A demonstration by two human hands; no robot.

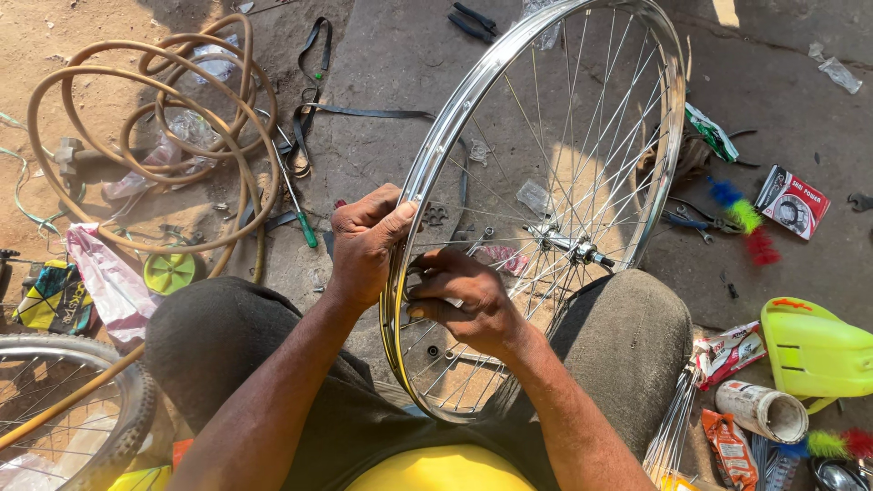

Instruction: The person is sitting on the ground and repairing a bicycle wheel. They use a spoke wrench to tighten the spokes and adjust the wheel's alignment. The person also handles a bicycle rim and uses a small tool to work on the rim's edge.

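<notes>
Bare chrome bicycle rim (pixel 473 100) upright between knees, centre frame, hub (pixel 568 244) mid-right. Left hand (pixel 368 241) closed around rim's left edge, thumb on top. Right hand (pixel 464 305) inside wheel, fingers pinched on spokes (pixel 555 164) near rim. Coiled tan hose (pixel 145 136) upper left on ground. Yellow-green plastic container (pixel 814 350) lower right, second tyred wheel (pixel 82 409) lower left.

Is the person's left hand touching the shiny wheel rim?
Touching. The head view shows the left hand wrapped over the wheel rim, thumb pressed on its outer edge, no gap. The right hand works inside among the spokes.
</notes>
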